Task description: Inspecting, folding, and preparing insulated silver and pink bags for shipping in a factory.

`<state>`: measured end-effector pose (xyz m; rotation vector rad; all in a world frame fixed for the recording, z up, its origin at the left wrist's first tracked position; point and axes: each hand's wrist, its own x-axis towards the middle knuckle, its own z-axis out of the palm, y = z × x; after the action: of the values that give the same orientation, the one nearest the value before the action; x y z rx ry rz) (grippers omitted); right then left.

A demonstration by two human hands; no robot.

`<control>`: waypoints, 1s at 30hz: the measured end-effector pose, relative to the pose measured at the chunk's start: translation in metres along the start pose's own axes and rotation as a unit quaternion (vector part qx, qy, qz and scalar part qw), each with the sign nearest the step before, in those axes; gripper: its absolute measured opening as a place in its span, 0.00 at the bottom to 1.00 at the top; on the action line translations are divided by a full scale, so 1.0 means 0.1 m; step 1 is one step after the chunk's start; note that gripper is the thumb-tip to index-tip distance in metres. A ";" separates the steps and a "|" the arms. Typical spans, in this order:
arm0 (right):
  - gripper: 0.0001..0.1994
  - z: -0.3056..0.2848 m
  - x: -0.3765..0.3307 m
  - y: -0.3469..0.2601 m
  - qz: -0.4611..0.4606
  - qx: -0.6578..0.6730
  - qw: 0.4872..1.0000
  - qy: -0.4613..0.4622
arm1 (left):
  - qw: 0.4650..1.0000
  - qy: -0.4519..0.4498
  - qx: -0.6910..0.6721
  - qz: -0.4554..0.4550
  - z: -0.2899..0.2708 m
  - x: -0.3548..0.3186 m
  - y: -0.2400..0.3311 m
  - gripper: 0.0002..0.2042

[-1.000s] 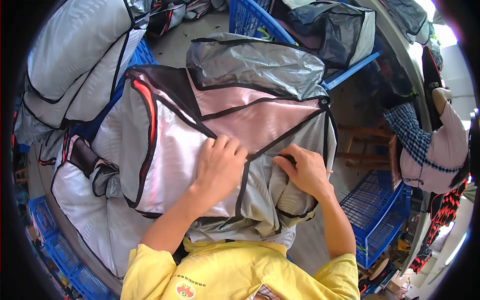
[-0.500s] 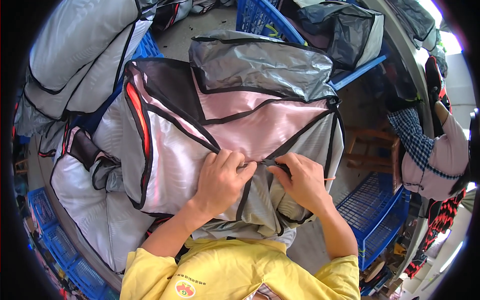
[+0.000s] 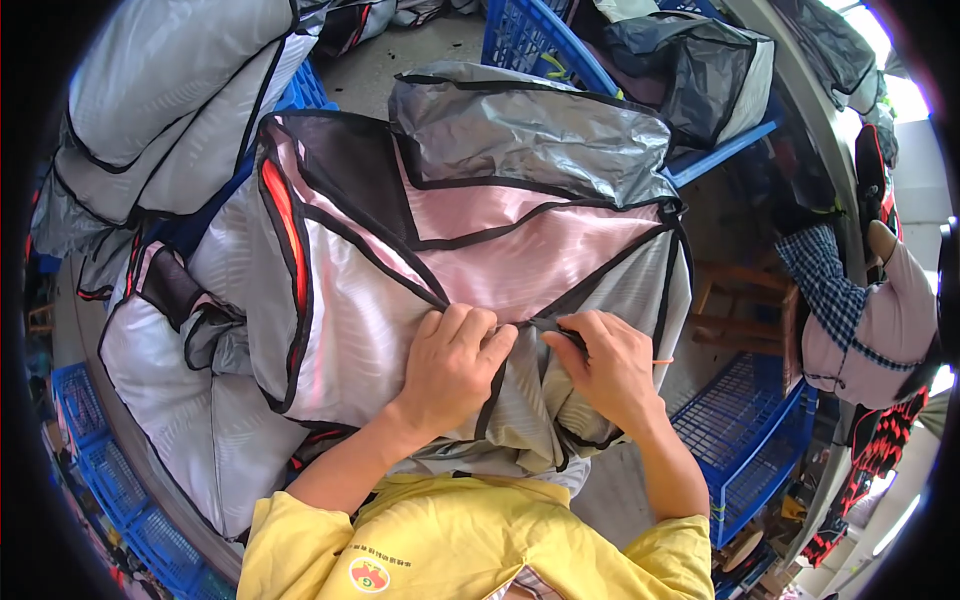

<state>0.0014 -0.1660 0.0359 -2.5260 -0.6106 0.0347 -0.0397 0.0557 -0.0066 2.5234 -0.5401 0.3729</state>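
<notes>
1. Your left hand point(image 3: 450, 350) is bunched narrow, thumb and fingertips pressed on the silver-and-pink cover point(image 3: 350, 320) near its black trim point(image 3: 572, 300); your right hand point(image 3: 612, 365) pinches a slim dark piece point(image 3: 543, 323) — whether trim or tool, you cannot tell from this view.
2. The cover spreads before your torso, beneath both hands.
3. Change over the last second: the gap between your hands has narrowed, their fingertips now nearly meeting. By judgement, your work is concentrated on that one trim junction.
4. Beside your right wrist, a thin orange item point(image 3: 662, 361) projects; its nature is unclear.
5. Markings: your yellow shirt point(image 3: 460, 530) bears a round emblem point(image 3: 369, 575) and a line of dark characters — left untranscribed. No lettering is discernible on the cover.
</notes>
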 end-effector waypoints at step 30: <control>0.11 0.09 0.00 0.04 -0.038 -0.066 0.997 -0.008 | 1.000 -0.011 0.012 0.013 0.00 0.02 0.03 0.14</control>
<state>0.0018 -0.1649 0.0258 -2.6297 -0.7369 -0.0132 -0.0391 0.0525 -0.0044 2.5492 -0.5791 0.3645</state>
